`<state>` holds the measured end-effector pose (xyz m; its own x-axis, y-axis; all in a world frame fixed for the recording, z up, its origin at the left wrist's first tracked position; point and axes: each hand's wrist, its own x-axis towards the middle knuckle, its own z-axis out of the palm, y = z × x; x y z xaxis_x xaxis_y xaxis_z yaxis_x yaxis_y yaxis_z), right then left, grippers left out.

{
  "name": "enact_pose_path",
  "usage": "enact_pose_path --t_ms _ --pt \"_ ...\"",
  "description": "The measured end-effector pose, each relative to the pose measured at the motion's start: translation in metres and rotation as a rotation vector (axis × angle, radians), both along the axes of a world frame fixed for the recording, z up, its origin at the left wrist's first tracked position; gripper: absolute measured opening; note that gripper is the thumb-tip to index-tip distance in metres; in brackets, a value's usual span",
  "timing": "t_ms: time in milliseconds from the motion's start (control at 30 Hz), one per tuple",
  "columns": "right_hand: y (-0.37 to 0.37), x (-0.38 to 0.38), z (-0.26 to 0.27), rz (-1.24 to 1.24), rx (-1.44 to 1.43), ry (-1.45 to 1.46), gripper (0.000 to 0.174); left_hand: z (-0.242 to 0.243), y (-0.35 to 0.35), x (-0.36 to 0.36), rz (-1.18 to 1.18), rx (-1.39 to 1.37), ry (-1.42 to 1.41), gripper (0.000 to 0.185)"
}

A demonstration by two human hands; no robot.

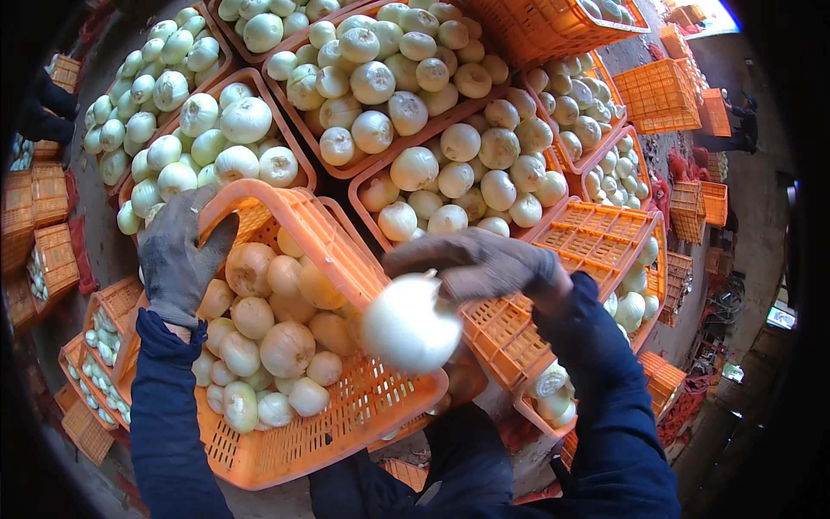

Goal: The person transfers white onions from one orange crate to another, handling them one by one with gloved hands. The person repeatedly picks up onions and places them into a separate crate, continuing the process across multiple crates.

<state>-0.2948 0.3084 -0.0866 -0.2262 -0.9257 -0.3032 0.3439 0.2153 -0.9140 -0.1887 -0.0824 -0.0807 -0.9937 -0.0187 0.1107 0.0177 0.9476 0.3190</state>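
My left hand (181,253), in a grey work glove, grips the end rim of an orange plastic crate (331,402). This crate is tilted towards me and holds several peeled onions (285,347) heaped at its far side. Over the crate's right edge is my right hand (476,259), also gloved and blurred by motion. A large white onion (412,323) is at its fingers, seemingly held; the fingers' grip is partly hidden behind the onion.
Beyond the tilted crate stand several orange crates filled with onions (373,81). An orange crate (509,337) lies close to my right forearm. Stacked crates (48,194) line the left side. A person (739,120) stands far right, and a dark-clothed person (55,107) is at left.
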Motion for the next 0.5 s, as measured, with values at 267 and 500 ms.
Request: enact_pose_path --t_ms 267,500 --pt "-0.034 -0.041 -0.205 -0.486 1.046 0.997 0.108 -0.009 -0.002 -0.004 -0.033 -0.049 0.015 0.042" --pt "-0.024 -0.039 -0.214 -0.674 0.94 0.78 0.091 -0.005 0.0 -0.002 0.008 0.0 -0.025 0.04"
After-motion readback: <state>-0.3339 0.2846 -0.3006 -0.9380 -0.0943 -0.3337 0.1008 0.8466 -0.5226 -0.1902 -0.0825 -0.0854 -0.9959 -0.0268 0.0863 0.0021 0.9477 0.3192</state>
